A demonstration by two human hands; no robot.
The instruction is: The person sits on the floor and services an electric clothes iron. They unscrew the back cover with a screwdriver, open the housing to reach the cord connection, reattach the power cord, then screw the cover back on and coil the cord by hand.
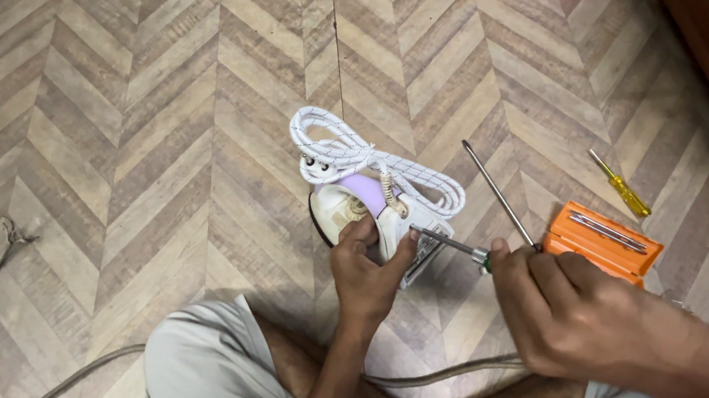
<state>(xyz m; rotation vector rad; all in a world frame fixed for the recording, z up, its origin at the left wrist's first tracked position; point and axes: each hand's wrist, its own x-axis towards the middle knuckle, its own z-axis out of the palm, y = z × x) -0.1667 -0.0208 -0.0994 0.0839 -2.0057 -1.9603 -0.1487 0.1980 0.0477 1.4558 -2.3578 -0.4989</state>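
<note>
Orange case (605, 241) – yellow screwdriver (621, 186) – beside iron (363, 215).

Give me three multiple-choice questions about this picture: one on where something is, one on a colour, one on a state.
1. Where does the orange box lie?
A. on the floor right of the iron
B. on the person's lap
C. on top of the iron

2. What colour is the handle of the small screwdriver lying alone on the floor?
A. blue
B. yellow
C. black

3. How is the iron's cord?
A. stretched out straight
B. cut in pieces
C. bundled in loops on the iron

Answers: 1 A, it sits on the floor beside the iron. 2 B, its handle is yellow. 3 C, the white cord is looped on top.
</note>
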